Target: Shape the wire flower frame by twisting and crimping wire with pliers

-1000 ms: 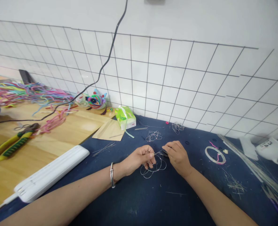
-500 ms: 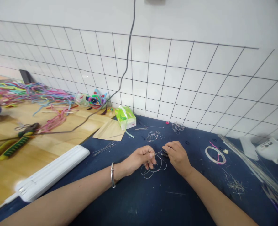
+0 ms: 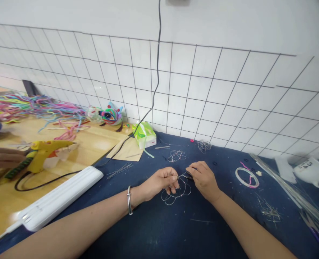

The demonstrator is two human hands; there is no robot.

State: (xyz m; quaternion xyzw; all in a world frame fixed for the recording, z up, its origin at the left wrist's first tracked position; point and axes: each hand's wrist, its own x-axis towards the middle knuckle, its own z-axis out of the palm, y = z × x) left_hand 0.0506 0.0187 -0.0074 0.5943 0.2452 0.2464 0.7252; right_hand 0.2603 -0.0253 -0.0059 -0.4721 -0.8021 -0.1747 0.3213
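Thin silvery wire bent into several loops [image 3: 181, 195] hangs from the fingertips of my left hand [image 3: 163, 181], which is pinched shut on it. A silver bangle [image 3: 129, 200] circles that wrist. My right hand [image 3: 203, 178] is closed close by on the right, its thumb and fingers pinching a wire end that runs between the hands. Something dark shows under the right fingers, mostly hidden, and I cannot make out what it is. Behind the hands another looped wire piece [image 3: 177, 155] lies on the dark blue cloth [image 3: 148, 230].
A co-worker's hand [image 3: 3, 158] is beside a yellow glue gun [image 3: 44, 153] at left. A white power strip [image 3: 62, 198], tissue pack [image 3: 144, 135], wire coil [image 3: 247, 178], long wires [image 3: 291, 190] and wire scraps [image 3: 270, 212] lie around. A tiled wall [image 3: 181, 86] stands behind.
My hands and the wire loops have barely moved. At left, a yellow glue gun has come into view over the pliers, held near a co-worker's hand, and its black cord has shifted right.
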